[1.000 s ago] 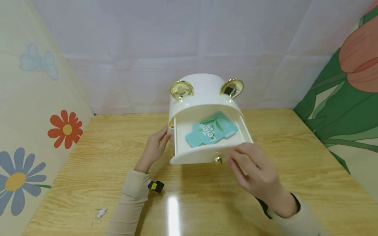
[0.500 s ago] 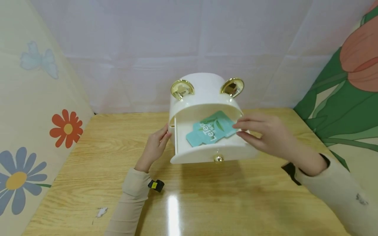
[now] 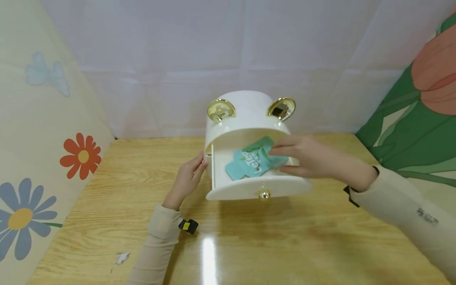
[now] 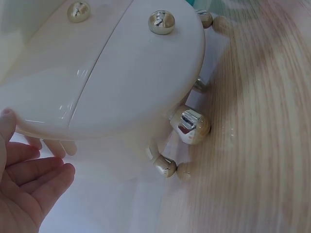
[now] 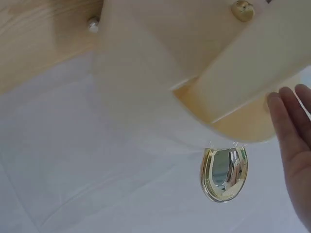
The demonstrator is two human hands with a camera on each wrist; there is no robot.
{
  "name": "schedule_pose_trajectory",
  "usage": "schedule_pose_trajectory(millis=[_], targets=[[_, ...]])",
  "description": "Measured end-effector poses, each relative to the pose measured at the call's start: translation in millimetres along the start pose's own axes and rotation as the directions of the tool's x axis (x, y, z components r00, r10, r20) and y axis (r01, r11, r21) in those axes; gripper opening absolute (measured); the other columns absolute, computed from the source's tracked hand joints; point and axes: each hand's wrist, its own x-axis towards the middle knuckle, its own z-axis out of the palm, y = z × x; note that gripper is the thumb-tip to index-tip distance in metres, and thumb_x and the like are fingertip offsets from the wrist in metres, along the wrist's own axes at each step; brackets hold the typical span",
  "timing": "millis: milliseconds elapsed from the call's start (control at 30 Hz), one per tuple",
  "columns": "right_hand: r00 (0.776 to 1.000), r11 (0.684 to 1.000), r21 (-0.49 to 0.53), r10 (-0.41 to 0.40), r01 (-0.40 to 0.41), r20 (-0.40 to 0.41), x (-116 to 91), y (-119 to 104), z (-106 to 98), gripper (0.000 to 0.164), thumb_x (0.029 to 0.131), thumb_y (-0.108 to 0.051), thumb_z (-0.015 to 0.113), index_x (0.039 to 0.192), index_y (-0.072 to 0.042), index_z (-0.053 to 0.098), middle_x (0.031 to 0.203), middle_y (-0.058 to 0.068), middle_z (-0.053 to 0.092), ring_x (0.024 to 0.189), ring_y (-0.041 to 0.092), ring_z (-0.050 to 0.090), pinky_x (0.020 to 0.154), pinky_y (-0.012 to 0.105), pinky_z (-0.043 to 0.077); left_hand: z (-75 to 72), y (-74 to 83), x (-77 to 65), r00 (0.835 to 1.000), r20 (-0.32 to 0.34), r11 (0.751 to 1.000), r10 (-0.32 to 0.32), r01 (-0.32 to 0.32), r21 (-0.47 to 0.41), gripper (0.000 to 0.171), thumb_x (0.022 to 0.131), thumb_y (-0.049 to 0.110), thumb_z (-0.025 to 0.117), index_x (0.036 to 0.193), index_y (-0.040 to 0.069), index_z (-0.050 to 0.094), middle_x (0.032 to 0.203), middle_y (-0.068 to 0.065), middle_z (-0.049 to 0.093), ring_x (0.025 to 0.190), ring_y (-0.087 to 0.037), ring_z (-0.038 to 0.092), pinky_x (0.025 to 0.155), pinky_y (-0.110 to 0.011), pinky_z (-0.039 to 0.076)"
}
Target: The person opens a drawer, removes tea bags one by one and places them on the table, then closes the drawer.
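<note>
A white drawer box [image 3: 246, 105] with gold ears stands on the table, its upper drawer [image 3: 238, 190] pulled out. In that drawer lies a teal flat packet [image 3: 246, 164] lettered "LeTea". My right hand [image 3: 303, 156] reaches over the drawer's right wall, fingers and thumb apart at the packet's right end; the fingers cover part of it. The right wrist view shows these fingers [image 5: 286, 111] fairly straight beside the drawer wall. My left hand [image 3: 187, 178] rests against the box's left side. In the left wrist view its thumb [image 4: 7, 121] touches the front panel's edge.
The wooden table [image 3: 249, 245] has a chipped patch [image 3: 122, 258] at front left. A white cloth backdrop [image 3: 160, 79] hangs close behind the box. Gold ball feet [image 4: 190, 128] hold the box off the table. Painted flower panels flank both sides.
My right hand has left the area beside the drawer knob, risen over the drawer's right wall and moved left onto the packet's right end. My left hand stays at the box.
</note>
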Motion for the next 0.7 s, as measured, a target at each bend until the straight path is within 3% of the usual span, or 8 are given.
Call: schedule_pose_trajectory(millis=[67, 167, 300, 467, 700], targets=[[0.993, 0.999, 0.003, 0.047, -0.047, 0.105, 3.8, 0.7, -2.0, 0.04, 0.068, -0.013, 0.075, 0.104, 0.003, 0.065, 0.103, 0.016, 0.063, 0.094, 0.03, 0.058, 0.076, 0.043, 0.053, -0.5, 0.3, -0.5, 1.0, -0.001, 1.0, 0.001, -0.001, -0.002, 0.039, 0.091, 0.004, 0.051, 0.128, -0.009, 0.046, 0.114, -0.022, 0.058, 0.1, -0.029, 0.057, 0.08, -0.042, 0.052], [0.962, 0.993, 0.005, 0.115, -0.12, 0.246, 9.3, 3.4, -2.5, 0.05, 0.07, -0.014, 0.074, 0.114, 0.004, 0.06, 0.113, 0.02, 0.058, 0.103, 0.034, 0.054, 0.084, 0.047, 0.049, -1.2, 0.7, -1.0, 1.0, 0.0, 1.0, 0.0, 0.0, -0.001, 0.039, 0.091, 0.004, 0.051, 0.128, -0.008, 0.046, 0.115, -0.022, 0.057, 0.101, -0.029, 0.057, 0.081, -0.042, 0.052], [0.921, 0.988, -0.011, 0.147, -0.154, 0.362, 13.5, 7.6, -0.3, 0.056, 0.074, -0.015, 0.07, 0.123, 0.006, 0.053, 0.123, 0.023, 0.052, 0.111, 0.037, 0.048, 0.091, 0.049, 0.044, -1.1, 1.5, -0.5, 1.0, 0.0, 1.0, 0.007, -0.007, -0.006, 0.039, 0.091, 0.005, 0.051, 0.127, -0.009, 0.046, 0.117, -0.023, 0.055, 0.104, -0.03, 0.055, 0.082, -0.042, 0.051], [0.899, 0.989, -0.024, 0.14, -0.143, 0.415, 14.4, 10.3, 3.4, 0.057, 0.075, -0.012, 0.065, 0.125, 0.009, 0.049, 0.127, 0.023, 0.049, 0.116, 0.038, 0.043, 0.095, 0.05, 0.04, -0.4, 0.9, 0.2, 1.0, 0.013, 1.0, -0.001, 0.001, -0.012, 0.04, 0.092, 0.006, 0.051, 0.128, -0.01, 0.045, 0.12, -0.022, 0.053, 0.106, -0.029, 0.054, 0.084, -0.041, 0.05], [0.907, 0.988, -0.036, 0.149, -0.147, 0.395, 16.5, 11.0, 8.3, 0.052, 0.069, 0.002, 0.059, 0.12, 0.011, 0.053, 0.123, 0.022, 0.053, 0.114, 0.037, 0.046, 0.094, 0.049, 0.041, 0.0, 1.8, 0.1, 0.999, 0.024, 1.0, -0.025, 0.025, -0.016, 0.04, 0.093, 0.008, 0.05, 0.129, -0.009, 0.044, 0.122, -0.022, 0.052, 0.108, -0.028, 0.052, 0.086, -0.04, 0.049]])
